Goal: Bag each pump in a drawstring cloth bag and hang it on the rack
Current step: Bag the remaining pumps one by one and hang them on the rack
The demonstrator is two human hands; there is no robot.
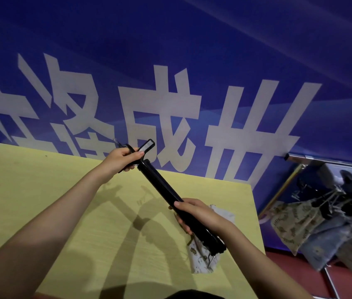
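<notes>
Two hands hold a long black tube pump (162,186) above the yellow surface (41,190), left hand (121,158) grasping its handle, right hand (198,214) clenched round its barrel; the patterned cloth bag (201,260) beneath could snag the hose.

A yellow-topped desk (41,190) is standing against the blue wall, with a printed cloth bag (203,258) lying near its right edge.
</notes>
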